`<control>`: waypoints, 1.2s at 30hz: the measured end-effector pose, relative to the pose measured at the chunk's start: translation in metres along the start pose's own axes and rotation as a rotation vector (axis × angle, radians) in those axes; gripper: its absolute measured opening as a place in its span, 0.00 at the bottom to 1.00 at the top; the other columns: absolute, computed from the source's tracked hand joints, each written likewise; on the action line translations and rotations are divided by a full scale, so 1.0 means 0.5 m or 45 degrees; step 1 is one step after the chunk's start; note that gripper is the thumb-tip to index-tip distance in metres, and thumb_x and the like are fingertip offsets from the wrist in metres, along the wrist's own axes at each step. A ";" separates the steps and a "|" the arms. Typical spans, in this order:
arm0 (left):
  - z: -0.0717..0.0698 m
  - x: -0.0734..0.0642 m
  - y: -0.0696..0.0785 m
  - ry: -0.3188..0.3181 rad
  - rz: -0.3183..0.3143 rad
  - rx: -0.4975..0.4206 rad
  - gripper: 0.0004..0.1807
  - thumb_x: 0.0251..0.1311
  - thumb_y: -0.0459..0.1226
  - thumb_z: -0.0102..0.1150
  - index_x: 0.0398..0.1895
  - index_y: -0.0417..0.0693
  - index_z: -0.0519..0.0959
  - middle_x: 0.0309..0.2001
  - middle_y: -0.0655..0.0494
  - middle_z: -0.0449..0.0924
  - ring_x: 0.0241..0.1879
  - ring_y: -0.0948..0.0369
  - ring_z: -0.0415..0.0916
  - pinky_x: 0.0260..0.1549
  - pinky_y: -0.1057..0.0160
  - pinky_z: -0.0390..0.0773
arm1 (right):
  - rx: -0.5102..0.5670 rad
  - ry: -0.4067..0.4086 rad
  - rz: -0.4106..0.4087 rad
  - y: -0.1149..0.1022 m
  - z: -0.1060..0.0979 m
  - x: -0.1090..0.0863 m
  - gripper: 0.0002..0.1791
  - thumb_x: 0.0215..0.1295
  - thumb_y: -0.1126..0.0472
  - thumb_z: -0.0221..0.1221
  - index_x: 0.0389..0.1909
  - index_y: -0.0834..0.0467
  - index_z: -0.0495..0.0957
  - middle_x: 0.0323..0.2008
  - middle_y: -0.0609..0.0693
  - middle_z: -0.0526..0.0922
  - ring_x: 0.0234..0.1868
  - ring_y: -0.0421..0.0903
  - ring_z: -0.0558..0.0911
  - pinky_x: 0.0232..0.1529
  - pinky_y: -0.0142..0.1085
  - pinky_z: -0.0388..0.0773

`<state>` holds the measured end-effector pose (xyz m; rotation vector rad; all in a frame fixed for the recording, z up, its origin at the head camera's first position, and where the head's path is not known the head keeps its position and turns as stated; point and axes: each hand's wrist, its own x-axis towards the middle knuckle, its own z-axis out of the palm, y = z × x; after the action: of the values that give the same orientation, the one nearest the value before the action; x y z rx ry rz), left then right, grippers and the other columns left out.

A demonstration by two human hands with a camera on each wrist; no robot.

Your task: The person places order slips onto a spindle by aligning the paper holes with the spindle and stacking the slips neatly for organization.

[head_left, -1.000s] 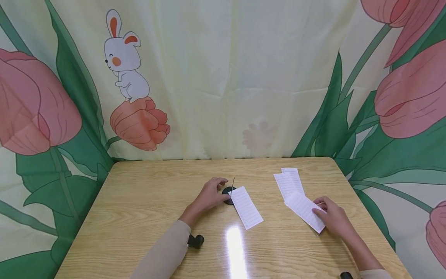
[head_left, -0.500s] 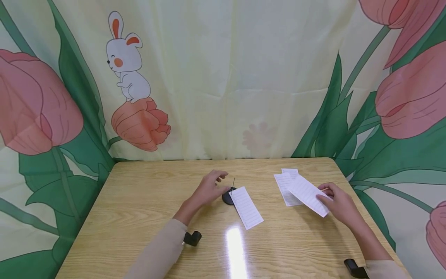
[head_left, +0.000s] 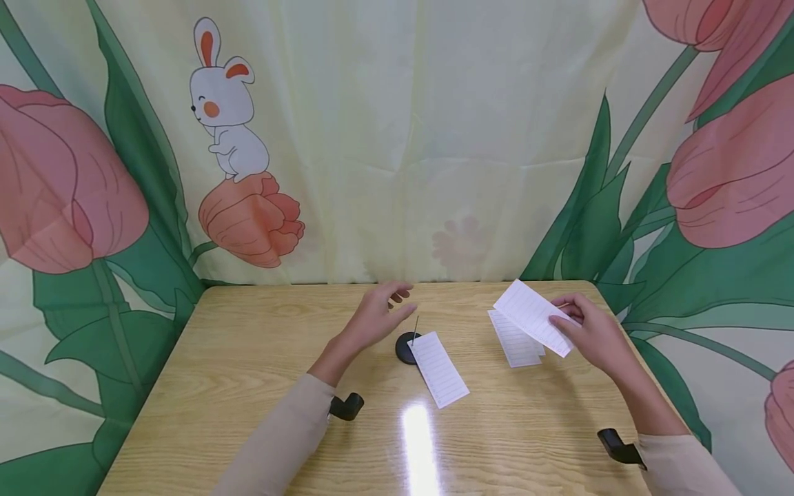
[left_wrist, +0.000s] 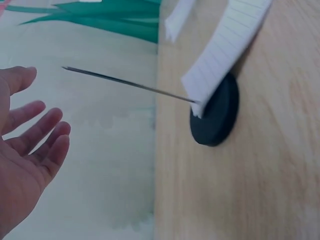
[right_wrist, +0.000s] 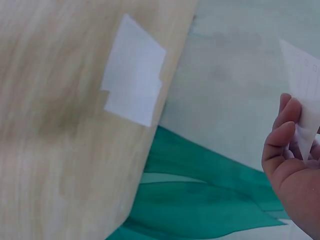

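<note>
A bill spike (head_left: 404,352) stands on the table, with a round black base and a thin metal rod (left_wrist: 130,83). One lined paper slip (head_left: 442,372) is pierced near its end and lies low on the rod, slanting over the base. My left hand (head_left: 372,318) hovers beside the spike's tip with relaxed, spread fingers and holds nothing. At the right, my right hand (head_left: 594,333) pinches another lined slip (head_left: 531,314) by its edge, raised above the table. Beneath it lie overlapping paper slips (right_wrist: 134,75), partly covered by the held one in the head view.
The wooden table (head_left: 260,344) ends at the back against a curtain (head_left: 484,138) printed with tulips and a rabbit. Black camera mounts (head_left: 347,406) stick out from both wrists. A bright light reflection (head_left: 420,448) falls on the near tabletop.
My right hand has lifted its slip off the others and raised it, turning it slightly. My left hand has moved up and away from the spike's base. The pierced slip stays put.
</note>
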<state>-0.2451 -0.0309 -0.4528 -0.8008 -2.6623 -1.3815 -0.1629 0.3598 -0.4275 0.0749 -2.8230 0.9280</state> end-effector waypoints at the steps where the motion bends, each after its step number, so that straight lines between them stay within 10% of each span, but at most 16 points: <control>1: -0.002 0.003 0.005 0.005 0.007 -0.005 0.22 0.70 0.40 0.65 0.64 0.43 0.78 0.53 0.46 0.83 0.53 0.51 0.80 0.51 0.49 0.82 | 0.004 0.000 -0.008 -0.008 0.000 0.004 0.17 0.72 0.64 0.64 0.56 0.66 0.75 0.45 0.63 0.84 0.38 0.50 0.81 0.32 0.26 0.78; 36: -0.012 0.055 0.095 0.082 -0.111 -0.351 0.08 0.73 0.37 0.61 0.45 0.44 0.87 0.38 0.50 0.88 0.41 0.51 0.84 0.35 0.65 0.78 | 0.230 -0.075 -0.221 -0.201 0.053 0.090 0.15 0.70 0.65 0.65 0.55 0.62 0.78 0.42 0.58 0.87 0.40 0.50 0.85 0.35 0.28 0.79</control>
<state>-0.2485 -0.0016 -0.4063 -0.6519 -2.5200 -1.7907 -0.2007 0.2633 -0.3816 0.3694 -2.7232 1.1536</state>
